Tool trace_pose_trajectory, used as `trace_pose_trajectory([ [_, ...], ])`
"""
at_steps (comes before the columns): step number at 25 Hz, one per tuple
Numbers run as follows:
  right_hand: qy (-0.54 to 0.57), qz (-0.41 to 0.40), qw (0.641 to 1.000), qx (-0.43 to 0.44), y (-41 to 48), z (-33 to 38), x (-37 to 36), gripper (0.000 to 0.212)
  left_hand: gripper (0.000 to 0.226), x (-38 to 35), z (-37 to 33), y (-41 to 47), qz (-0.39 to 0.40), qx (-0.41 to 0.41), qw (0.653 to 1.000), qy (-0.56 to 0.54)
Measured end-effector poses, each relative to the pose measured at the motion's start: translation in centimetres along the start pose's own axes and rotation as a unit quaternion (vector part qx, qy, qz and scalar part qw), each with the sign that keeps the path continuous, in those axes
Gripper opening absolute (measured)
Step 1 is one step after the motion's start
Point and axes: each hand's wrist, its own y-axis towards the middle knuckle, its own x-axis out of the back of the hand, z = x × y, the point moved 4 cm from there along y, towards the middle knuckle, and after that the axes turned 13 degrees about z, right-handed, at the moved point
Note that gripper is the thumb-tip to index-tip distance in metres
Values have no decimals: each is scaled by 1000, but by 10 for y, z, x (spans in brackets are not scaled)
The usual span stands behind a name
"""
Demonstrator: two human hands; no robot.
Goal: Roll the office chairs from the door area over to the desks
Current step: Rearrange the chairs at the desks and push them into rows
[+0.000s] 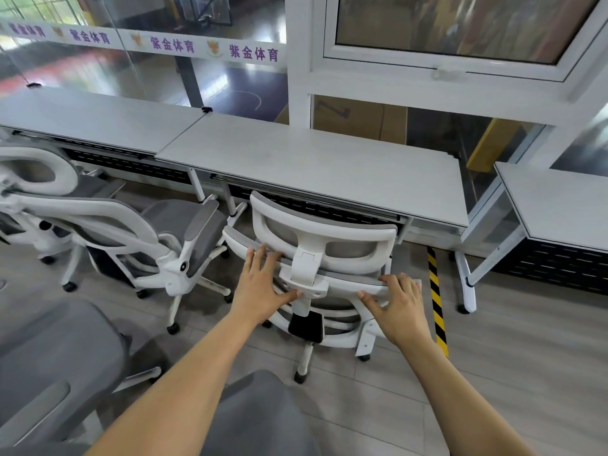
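A white-framed office chair with grey mesh stands with its back to me, its headrest close to the front edge of the middle desk. My left hand lies flat on the left part of the backrest, fingers reaching to the top rim and thumb spread toward the headrest post. My right hand grips the right part of the rim, fingers curled over its top edge. The chair's wheeled base sits on the wood-look floor below my hands.
A second chair stands tilted at the left desk. Two more grey seats sit close to me at the lower left and bottom centre. Another desk is at the right, with yellow-black floor tape beside the chair.
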Motion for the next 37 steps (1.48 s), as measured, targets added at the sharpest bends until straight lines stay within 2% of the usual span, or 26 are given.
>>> trace_pose_trajectory([
  [4, -21, 19, 1000, -2, 0, -1, 6, 63, 95, 3, -3, -4, 51, 2, 999, 18],
  [7, 20, 23, 999, -30, -17, 5, 13, 62, 87, 10, -8, -24, 87, -4, 995, 50],
  [12, 87, -9, 996, -2, -95, 60, 24, 52, 62, 33, -26, -100, 45, -50, 995, 69],
  [18, 104, -27, 994, 20, -220, 115, 25, 46, 52, 52, -50, -203, 69, -94, 986, 122],
  [26, 136, -58, 987, 68, -359, 172, 29, 42, 38, 94, -72, -353, 23, -106, 981, 160],
  [33, 191, -30, 975, 109, -475, 237, -13, 40, 33, 138, -19, -501, -24, -73, 978, 195],
  [37, 170, -17, 975, 140, -529, 284, -39, 38, 33, 156, 42, -562, -32, -46, 981, 185],
])
